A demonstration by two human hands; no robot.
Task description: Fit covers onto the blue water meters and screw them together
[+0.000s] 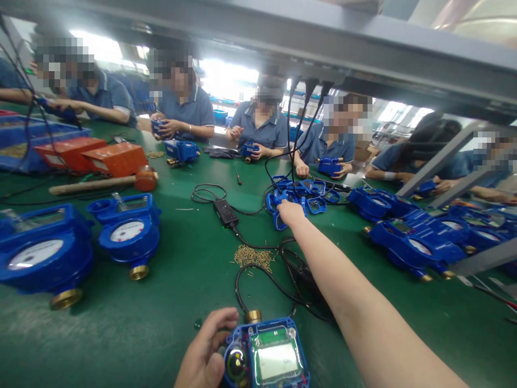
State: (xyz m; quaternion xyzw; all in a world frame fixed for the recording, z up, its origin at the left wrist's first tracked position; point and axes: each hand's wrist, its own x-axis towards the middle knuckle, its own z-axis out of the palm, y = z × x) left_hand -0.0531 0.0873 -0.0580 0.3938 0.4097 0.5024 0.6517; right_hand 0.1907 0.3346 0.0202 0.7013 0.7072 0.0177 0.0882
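A blue water meter (278, 361) with a green-framed display under clear plastic and a brass end lies at the near edge in front of me. My left hand (205, 347) is curled round its left side, thumb near the casing. Farther off, my right hand (291, 212) reaches into a pile of blue plastic frames (315, 188). Its fingers are closed on one blue frame (278, 221), partly hidden by the hand. Between the two hands lies a heap of small brass screws (252, 257).
Two meters (129, 231) stand at left, near a mallet (143, 179) and orange boxes (115, 159). More blue meters (416, 242) crowd the right side. Black cables and an adapter (225, 213) cross the green table. A grey shelf beam (283, 37) hangs overhead; several co-workers sit opposite.
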